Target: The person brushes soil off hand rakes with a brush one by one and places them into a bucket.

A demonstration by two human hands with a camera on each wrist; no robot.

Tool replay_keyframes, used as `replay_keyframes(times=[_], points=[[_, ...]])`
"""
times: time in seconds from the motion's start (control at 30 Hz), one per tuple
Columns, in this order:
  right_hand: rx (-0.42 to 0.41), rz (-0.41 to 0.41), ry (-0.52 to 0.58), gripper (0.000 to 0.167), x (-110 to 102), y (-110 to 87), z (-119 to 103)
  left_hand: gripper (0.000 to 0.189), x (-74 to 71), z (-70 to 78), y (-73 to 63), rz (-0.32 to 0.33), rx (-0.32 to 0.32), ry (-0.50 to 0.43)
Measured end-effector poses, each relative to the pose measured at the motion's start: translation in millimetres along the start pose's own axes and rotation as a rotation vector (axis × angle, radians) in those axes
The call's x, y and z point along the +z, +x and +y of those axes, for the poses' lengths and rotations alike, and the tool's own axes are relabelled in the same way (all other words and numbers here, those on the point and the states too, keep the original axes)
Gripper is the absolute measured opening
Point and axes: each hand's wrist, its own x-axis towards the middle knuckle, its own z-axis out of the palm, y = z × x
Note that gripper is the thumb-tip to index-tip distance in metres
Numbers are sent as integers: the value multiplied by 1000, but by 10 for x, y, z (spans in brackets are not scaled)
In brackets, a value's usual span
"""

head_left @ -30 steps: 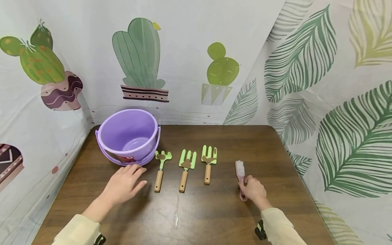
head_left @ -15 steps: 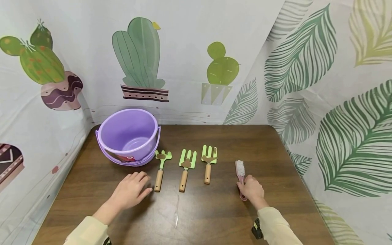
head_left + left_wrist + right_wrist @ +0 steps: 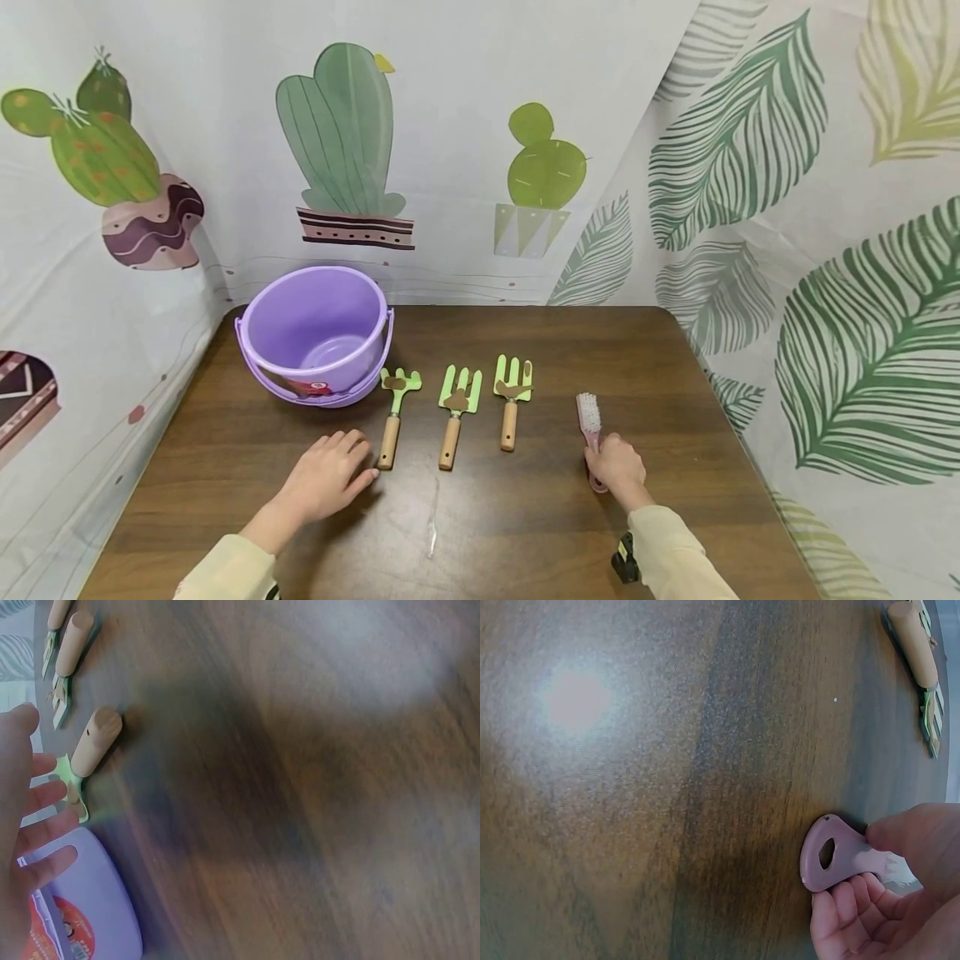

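My right hand (image 3: 617, 465) grips the handle of a pink brush (image 3: 590, 417) with white bristles, at the right of the table. In the right wrist view the brush's holed handle end (image 3: 825, 855) sticks out between thumb and curled fingers. My left hand (image 3: 326, 477), fingers loosely bent, holds nothing; its thumb is close to the wooden handle of a small green hand rake (image 3: 392, 421). Whether thumb and handle touch, I cannot tell. Two green garden forks with wooden handles lie further right: one fork (image 3: 452, 425) in the middle, another fork (image 3: 509, 412) beyond it.
A purple bucket (image 3: 318, 312) with its handle lowered stands at the back left, behind my left hand. The brown wooden table (image 3: 525, 525) ends at a printed cloth backdrop (image 3: 450, 150). A shiny clear streak (image 3: 432, 533) marks the tabletop near the front.
My left hand has moved toward me and slightly right, from beside the bucket to near the rake's handle. The right hand stays on the brush, nearly still.
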Motion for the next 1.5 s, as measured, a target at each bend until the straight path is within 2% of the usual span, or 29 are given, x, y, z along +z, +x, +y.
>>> replay_keyframes(times=[0.27, 0.4, 0.53, 0.73, 0.93, 1.5], points=[[12, -15, 7, 42, -6, -24, -22, 37, 57, 29, -9, -15, -17, 1], [-10, 2, 25, 36, -9, -36, -3, 38, 64, 43, -11, -23, -29, -4], [-42, 36, 36, 29, -1, -51, 14, 38, 73, 56, -17, -13, -33, -14], [-55, 72, 45, 25, 30, -46, 26, 36, 88, 76, -24, 27, -22, -25], [-70, 95, 49, 22, 38, -42, 31, 35, 109, 92, -31, 38, -22, -50], [-107, 130, 81, 19, 2, -63, 16, 32, 117, 106, -8, 11, -33, -83]])
